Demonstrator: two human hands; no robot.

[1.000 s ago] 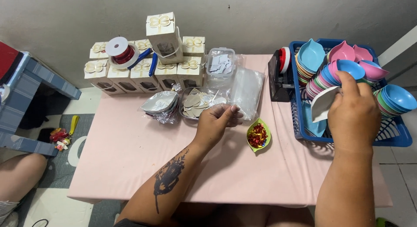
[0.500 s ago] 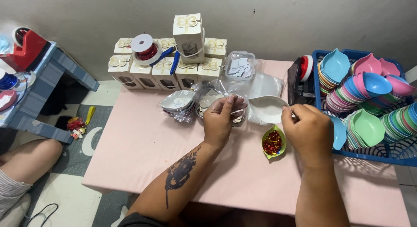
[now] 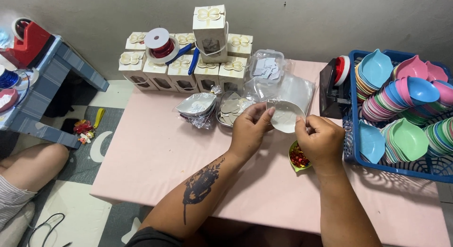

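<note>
Head view: white leaf-shaped dish between both hands, left fingers and right fingers seemingly clamped on opposite rims, above pink desk.

L hand: raised just above worktop, back to camera, fingers curled, tips pinching near rim of white dish. L forearm: bare, dark tattoo on top side, runs from lower centre up-right to the dish. R hand: back up, closed loosely, thumb and forefinger gripping dish's right edge. R forearm: bare, comes up from lower right. Both hands close together, either side of dish, not touching each other.
</note>
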